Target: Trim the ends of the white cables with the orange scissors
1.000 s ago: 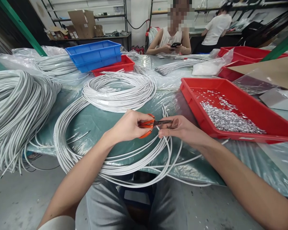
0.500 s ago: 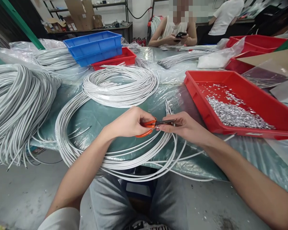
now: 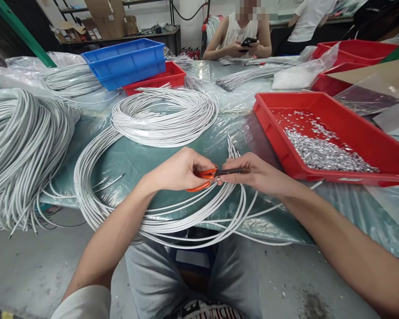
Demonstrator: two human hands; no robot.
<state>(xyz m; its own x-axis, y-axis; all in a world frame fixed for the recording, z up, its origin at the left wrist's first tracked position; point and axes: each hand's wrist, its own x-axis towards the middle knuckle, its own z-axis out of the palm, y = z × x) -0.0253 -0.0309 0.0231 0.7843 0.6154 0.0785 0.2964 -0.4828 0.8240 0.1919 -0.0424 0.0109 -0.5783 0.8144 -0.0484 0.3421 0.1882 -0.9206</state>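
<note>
My left hand (image 3: 182, 170) is closed round the orange handles of a pair of scissors (image 3: 204, 179), whose dark blades point right. Thumb and fingers of my right hand (image 3: 252, 173) pinch together beside the blades, on what looks like the end of a white cable (image 3: 214, 187); the exact grip is partly hidden. Beneath both hands a loose coil of white cables (image 3: 93, 155) lies on the table and hangs over its front edge. The dark-tipped ends of several cables (image 3: 232, 148) stick up just behind my right hand.
A red tray (image 3: 286, 164) of small shiny metal pieces stands at right. Behind my hands lies another coil (image 3: 166, 137); a thick cable bundle (image 3: 23, 150) is at left. Blue trays (image 3: 126, 66) sit further back. Across the table a person (image 3: 239, 35) holds a phone.
The scissor blades have turned slightly and reach a little further across my right fingers. Both hands keep nearly the same place; the whole view has shifted slightly.
</note>
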